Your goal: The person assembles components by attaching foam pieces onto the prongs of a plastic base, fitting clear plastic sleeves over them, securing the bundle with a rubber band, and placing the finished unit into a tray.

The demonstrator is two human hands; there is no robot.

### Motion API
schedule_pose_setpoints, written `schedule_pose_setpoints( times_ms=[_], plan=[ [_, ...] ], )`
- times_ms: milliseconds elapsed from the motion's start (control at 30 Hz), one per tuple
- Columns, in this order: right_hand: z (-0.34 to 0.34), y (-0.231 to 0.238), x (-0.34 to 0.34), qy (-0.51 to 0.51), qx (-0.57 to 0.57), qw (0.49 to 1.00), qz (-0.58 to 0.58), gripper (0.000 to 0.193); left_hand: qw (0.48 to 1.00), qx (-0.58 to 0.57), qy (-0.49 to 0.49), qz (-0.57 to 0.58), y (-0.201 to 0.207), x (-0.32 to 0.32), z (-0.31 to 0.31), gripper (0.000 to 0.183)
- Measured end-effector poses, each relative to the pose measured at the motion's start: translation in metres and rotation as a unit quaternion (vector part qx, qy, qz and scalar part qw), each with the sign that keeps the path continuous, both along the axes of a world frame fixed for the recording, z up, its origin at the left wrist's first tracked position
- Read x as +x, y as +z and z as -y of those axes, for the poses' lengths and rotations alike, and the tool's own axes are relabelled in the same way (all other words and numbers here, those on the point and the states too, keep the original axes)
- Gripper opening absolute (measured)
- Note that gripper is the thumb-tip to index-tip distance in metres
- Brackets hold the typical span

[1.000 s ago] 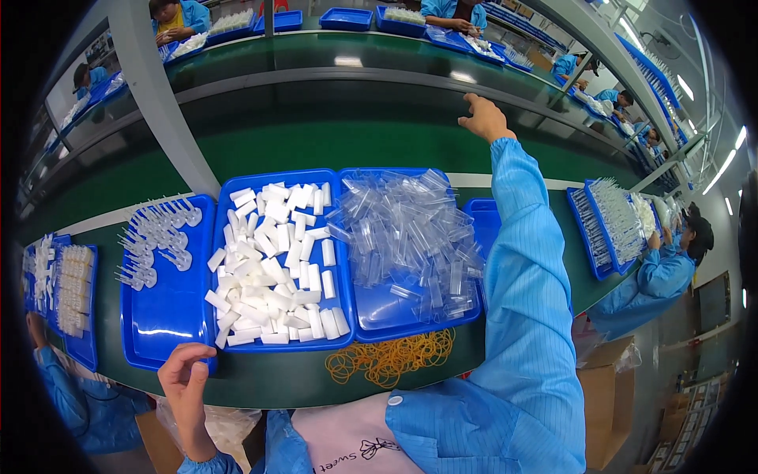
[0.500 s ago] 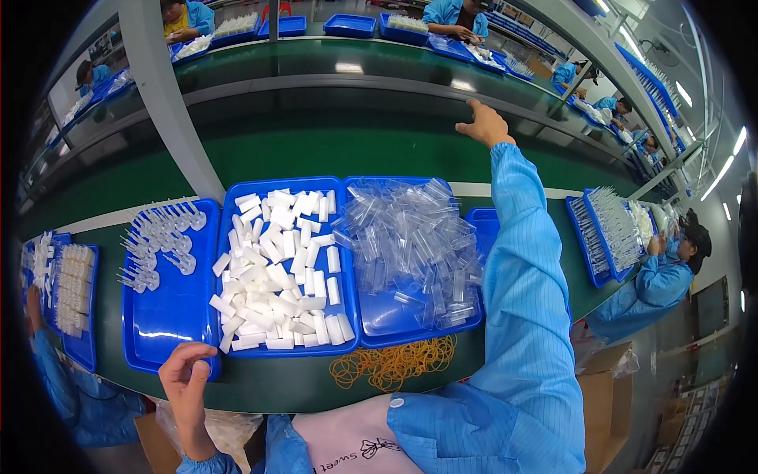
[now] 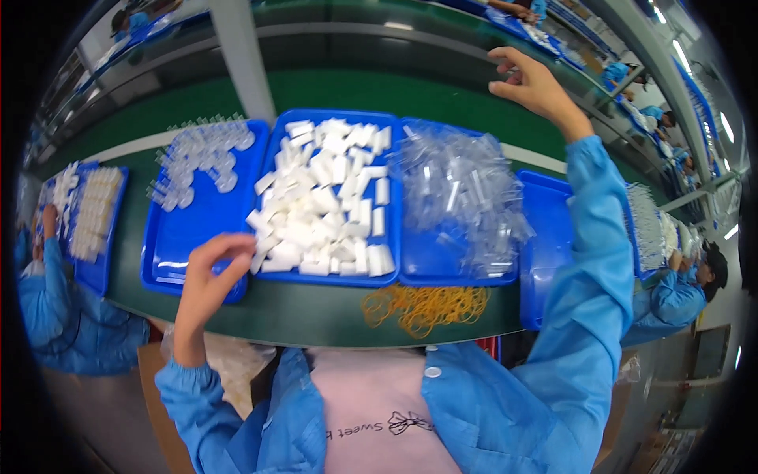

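Note:
My left hand (image 3: 209,280) hovers over the front right corner of a blue tray (image 3: 185,237) with clear plastic stemmed parts (image 3: 197,154). Its thumb and fingers are apart, the tips close to the white cylindrical pieces (image 3: 316,205) heaped in the neighbouring blue tray (image 3: 328,278); I see nothing held, and whether the tips touch a piece is unclear. High at the right, past the trays, my right hand (image 3: 537,85) is raised with loosely bent, parted fingers and nothing in it. Clear plastic tubes (image 3: 458,189) fill another blue tray (image 3: 426,265), right of the white pieces.
Orange rubber bands (image 3: 426,308) lie on the green table (image 3: 316,314) before the trays. Another blue tray (image 3: 545,229) is partly behind my right sleeve. A grey post (image 3: 237,55) rises behind the trays. Co-workers in blue sit at left (image 3: 79,324), right (image 3: 671,296) and across.
The view has shifted, the trays now higher and farther right. My left hand has come forward to the edge of the white pieces. My right hand has bent its fingers and stays raised.

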State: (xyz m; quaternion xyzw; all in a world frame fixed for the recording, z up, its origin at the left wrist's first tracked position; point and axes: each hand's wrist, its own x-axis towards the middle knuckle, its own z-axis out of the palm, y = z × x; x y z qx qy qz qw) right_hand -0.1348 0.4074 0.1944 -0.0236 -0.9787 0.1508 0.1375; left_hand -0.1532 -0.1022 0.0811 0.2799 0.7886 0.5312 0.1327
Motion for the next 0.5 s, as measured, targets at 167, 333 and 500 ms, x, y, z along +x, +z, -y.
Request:
schedule_pose_setpoints(
  times_ms=[167, 333, 500],
  plan=[
    [0.074, -0.007, 0.038, 0.092, 0.048, 0.994, 0.028, 0.052, 0.989, -0.039, 0.01, -0.143, -0.025, -0.045, 0.003, 0.029],
    [0.058, -0.061, 0.075, 0.017, 0.098, 0.992, -0.084, 0.053, 0.919, -0.193, 0.038, -0.342, -0.036, -0.086, -0.001, 0.02],
    [0.029, -0.129, 0.107, -0.09, -0.045, 0.989, -0.109, 0.055, 0.874, -0.226, 0.032, -0.428, -0.049, -0.114, -0.011, 0.021]
  ],
)
